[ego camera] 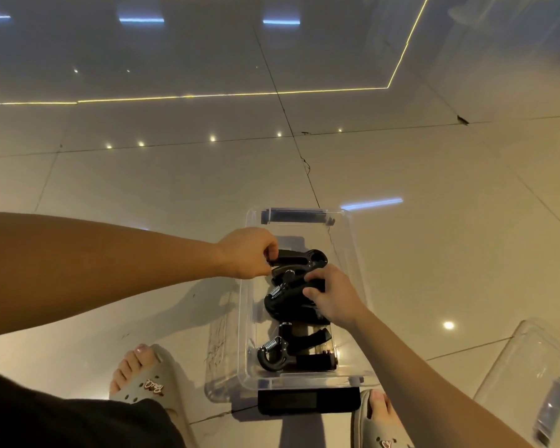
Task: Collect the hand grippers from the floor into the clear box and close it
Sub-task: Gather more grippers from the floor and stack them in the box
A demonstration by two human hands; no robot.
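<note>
Head view: both hands reached into the clear box (353, 240) on the tiled floor (143, 195).
The left hand (246, 253) pinched a handle of the far gripper (304, 258). The right hand (333, 297) curled its fingers round a handle of the middle gripper (282, 302). A third gripper (291, 354) lay at the box's near end. A clear lid (530, 367) lay apart at right. A sandal (149, 379) charm bore cursive lettering, too small to read.

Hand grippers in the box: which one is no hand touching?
The near-end gripper lies free in the clear box; left hand pinches the far gripper, right hand holds the middle gripper.
</note>
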